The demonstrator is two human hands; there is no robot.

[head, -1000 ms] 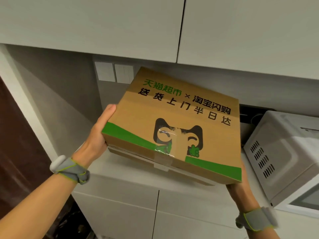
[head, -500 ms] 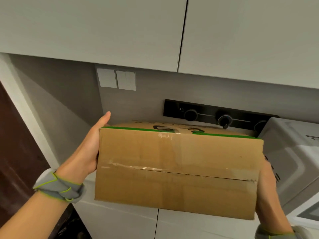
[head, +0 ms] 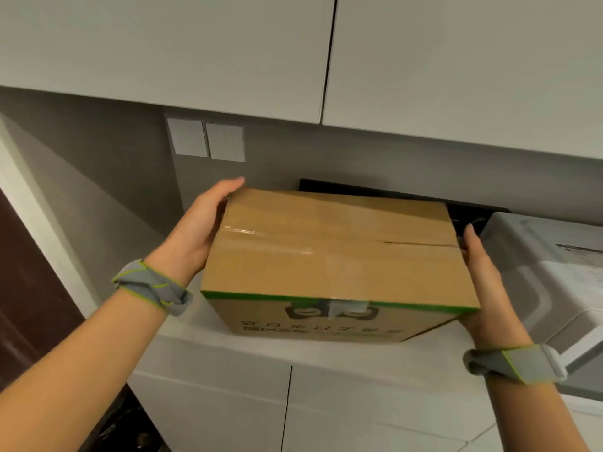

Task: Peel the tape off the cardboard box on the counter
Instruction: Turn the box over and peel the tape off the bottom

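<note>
A brown cardboard box (head: 336, 265) with a green stripe sits low over the white counter (head: 261, 353), its taped seam facing up. Clear tape (head: 293, 238) runs left to right along that seam, and another strip (head: 346, 309) folds over the near edge onto the printed front face. My left hand (head: 199, 230) presses flat against the box's left side. My right hand (head: 483, 282) holds the right side, fingers under the near right corner. That corner looks slightly raised off the counter.
A white microwave (head: 554, 272) stands close to the right of the box. A black panel with knobs (head: 463, 210) is on the wall behind. Wall switches (head: 208, 140) are at the upper left, overhead cabinets (head: 293, 53) above, cabinet doors (head: 228, 409) below.
The box has been turned over in my hands, from printed face up to taped seam up, and lowered toward the counter. Both hands stayed on its sides.
</note>
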